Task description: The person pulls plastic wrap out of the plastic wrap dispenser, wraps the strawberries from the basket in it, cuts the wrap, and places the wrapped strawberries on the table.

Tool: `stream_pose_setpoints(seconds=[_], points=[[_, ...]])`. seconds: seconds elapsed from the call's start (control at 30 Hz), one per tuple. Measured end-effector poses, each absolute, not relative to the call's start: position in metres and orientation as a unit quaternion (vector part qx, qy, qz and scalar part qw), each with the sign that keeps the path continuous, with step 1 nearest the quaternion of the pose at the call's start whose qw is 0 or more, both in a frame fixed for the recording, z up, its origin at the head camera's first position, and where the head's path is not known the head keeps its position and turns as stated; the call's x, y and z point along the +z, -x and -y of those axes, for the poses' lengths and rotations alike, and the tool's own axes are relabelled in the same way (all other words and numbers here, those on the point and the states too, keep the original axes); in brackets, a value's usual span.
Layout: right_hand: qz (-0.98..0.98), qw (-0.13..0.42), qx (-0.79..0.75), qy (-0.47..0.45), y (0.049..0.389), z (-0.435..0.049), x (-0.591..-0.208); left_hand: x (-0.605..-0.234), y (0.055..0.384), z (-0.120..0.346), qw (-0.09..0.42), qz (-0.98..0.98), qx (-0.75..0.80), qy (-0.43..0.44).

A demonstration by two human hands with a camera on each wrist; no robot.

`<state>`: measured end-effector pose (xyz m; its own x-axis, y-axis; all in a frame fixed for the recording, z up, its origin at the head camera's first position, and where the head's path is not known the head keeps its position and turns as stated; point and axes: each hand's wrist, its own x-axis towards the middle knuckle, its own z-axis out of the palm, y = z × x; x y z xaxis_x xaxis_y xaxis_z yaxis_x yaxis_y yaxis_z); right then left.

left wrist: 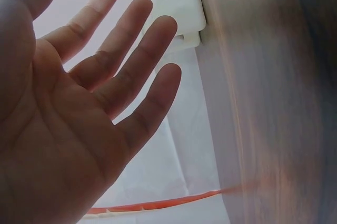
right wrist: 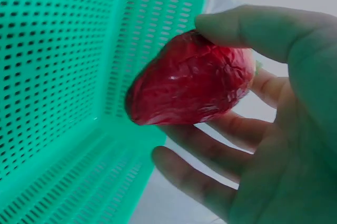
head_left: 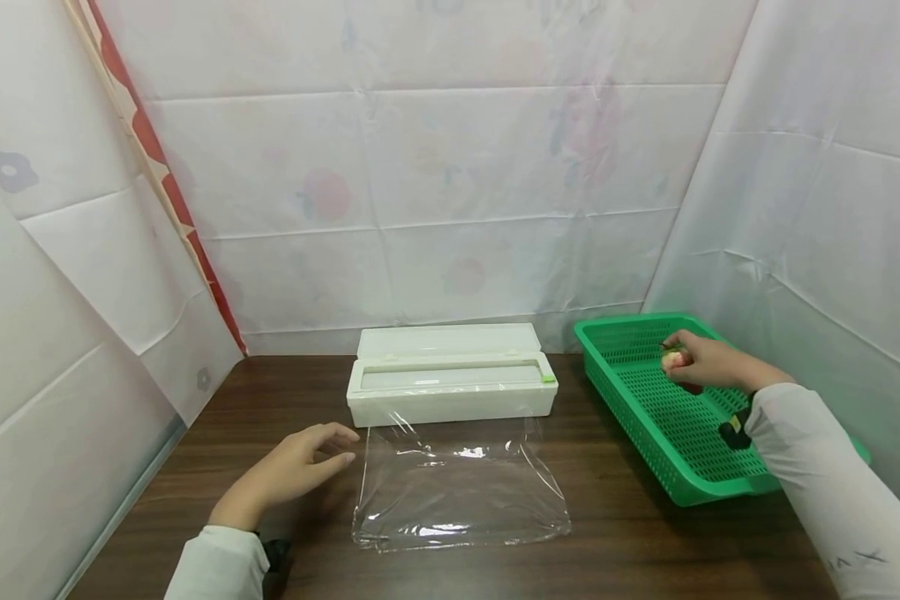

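Note:
My right hand (head_left: 708, 360) is over the green basket (head_left: 630, 425), gripping a red, tapered fruit (right wrist: 192, 79) between thumb and fingers. Its skin is shiny and wrinkled, with a bit of green at the end near the palm. Beside the left edge of a sheet of clear plastic film (head_left: 465, 492), my left hand (head_left: 292, 467) hovers with relaxed fingers, holding nothing. The film runs from the front of a white cling film dispenser (head_left: 450, 404), whose lid (head_left: 450, 340) is tipped back, and lies wrinkled over the table.
The dark wooden table (head_left: 315, 550) meets white patterned sheeting (head_left: 457, 167) at the back and both sides. A red-edged strip (head_left: 146, 133) runs down the left corner. The basket's perforated walls rise around its floor, close to the right sheeting.

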<state>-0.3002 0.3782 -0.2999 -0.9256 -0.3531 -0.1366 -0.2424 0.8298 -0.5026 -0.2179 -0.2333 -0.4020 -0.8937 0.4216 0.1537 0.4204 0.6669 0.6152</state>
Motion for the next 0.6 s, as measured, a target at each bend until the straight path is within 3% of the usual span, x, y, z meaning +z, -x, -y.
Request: stream_pose_setpoints(seconds=[0.37, 0.6], points=[[-0.965, 0.001, -0.181, 0.190, 0.295, -0.354, -0.283, -0.404, 0.219, 0.237, 0.001, -0.910, 0.340, -0.236], [-0.962, -0.021, -0.185, 0.202, 0.287, -0.333, -0.274, -0.405, 0.220, 0.239, 0.001, -0.913, 0.334, -0.235]])
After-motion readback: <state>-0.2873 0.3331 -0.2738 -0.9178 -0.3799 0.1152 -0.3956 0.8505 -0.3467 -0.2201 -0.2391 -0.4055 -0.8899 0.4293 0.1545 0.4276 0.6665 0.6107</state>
